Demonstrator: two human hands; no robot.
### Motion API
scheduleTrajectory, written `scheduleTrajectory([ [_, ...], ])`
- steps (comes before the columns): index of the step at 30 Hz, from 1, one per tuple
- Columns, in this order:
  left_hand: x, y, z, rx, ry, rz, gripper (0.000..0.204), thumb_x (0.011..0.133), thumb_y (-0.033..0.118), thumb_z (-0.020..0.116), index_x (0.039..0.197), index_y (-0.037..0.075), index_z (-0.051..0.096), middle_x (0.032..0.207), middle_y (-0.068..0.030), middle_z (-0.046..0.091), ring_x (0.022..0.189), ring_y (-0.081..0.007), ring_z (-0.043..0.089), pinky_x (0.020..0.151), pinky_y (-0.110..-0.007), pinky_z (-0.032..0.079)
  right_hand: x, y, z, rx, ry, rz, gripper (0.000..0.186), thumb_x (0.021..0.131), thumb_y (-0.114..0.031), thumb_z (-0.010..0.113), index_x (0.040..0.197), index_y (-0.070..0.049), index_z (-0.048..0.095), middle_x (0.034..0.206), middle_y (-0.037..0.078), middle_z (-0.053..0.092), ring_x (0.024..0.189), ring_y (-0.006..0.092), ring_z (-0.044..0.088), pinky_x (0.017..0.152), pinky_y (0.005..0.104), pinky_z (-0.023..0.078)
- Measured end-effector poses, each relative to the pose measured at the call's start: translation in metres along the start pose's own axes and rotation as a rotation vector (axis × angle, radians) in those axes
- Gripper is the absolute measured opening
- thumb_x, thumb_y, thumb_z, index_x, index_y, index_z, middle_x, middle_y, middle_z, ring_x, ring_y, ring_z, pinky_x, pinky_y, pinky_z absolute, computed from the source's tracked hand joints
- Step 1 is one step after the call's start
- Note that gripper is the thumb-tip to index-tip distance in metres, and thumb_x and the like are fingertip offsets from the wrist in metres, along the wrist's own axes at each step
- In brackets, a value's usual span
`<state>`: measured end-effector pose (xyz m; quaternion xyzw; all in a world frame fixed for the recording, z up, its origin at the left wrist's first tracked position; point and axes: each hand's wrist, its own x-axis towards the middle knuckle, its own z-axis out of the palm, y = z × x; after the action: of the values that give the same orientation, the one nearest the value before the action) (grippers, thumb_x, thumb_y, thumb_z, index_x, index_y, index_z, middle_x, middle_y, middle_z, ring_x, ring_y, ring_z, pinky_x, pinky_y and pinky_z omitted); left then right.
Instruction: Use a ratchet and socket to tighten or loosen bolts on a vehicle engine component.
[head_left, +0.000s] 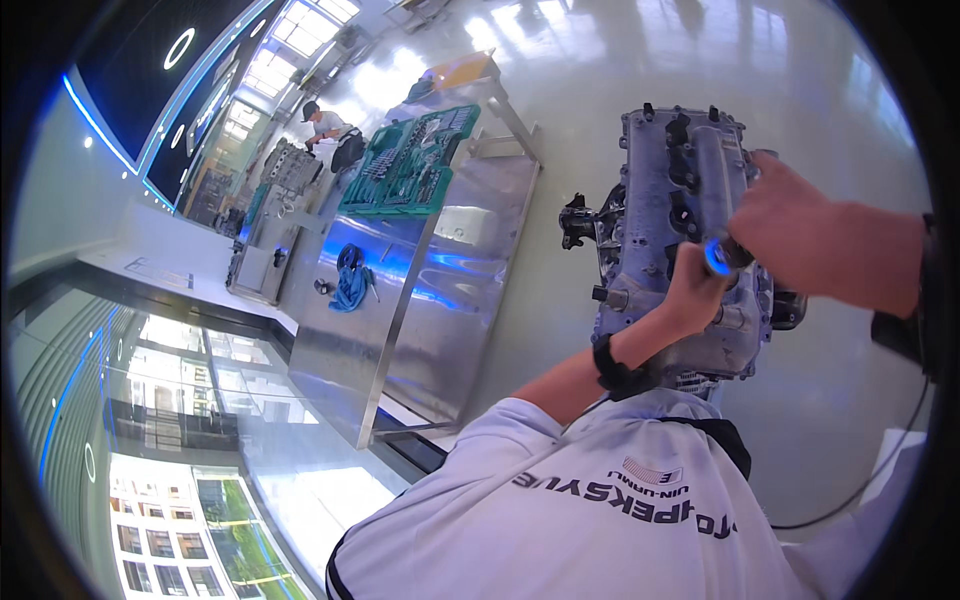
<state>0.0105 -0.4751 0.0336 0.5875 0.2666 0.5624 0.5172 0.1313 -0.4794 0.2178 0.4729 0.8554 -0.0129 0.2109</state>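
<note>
An engine point(650, 240) with a silvery cover and dark parts along its top stands before me. My left hand point(697, 285) is closed at a cylindrical tool with a blue-ringed end point(722, 256), over the engine's right half. My right hand point(775, 205) is closed around the same tool just above and to the right of my left hand. Its fingertips and the tool's far end are partly hidden.
A steel workbench point(460, 300) at my left bears open green tool cases point(395, 170) and a blue cloth point(350, 290). Farther back, another person point(330, 130) bends at a second engine point(290, 170). A glass railing point(200, 380) runs along the lower left; a black cable point(850, 505) hangs at right.
</note>
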Motion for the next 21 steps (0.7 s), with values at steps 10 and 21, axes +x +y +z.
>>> scheduleTrajectory([
  [10, 0.005, -0.007, 0.007, -0.007, -0.011, -0.005, 0.013, 0.08, -0.002, 0.055, 0.067, -0.002, 0.055, 0.055, 0.0003, 0.045, 0.057, -0.0035, 0.041, 0.046, -0.028, 0.033, -0.011, -0.023, -0.012, 0.773, -0.327, 0.405, 0.022, 0.074, -0.019, 0.066, 0.083, 0.001, 0.064, 0.08, 0.015, 0.067, 0.085, 0.0262, 0.066, 0.084, 0.0414, 0.048],
  [21, 0.008, -0.002, 0.021, -0.255, 0.221, 0.213, 0.024, 0.083, 0.002, 0.055, 0.061, -0.004, 0.047, 0.051, 0.0005, 0.04, 0.052, -0.0059, 0.036, 0.046, -0.032, 0.028, 0.013, -0.014, 0.002, -0.262, 0.225, -0.354, 0.017, 0.075, -0.015, 0.066, 0.082, -0.001, 0.059, 0.079, 0.013, 0.064, 0.086, 0.0268, 0.061, 0.079, 0.0414, 0.048],
])
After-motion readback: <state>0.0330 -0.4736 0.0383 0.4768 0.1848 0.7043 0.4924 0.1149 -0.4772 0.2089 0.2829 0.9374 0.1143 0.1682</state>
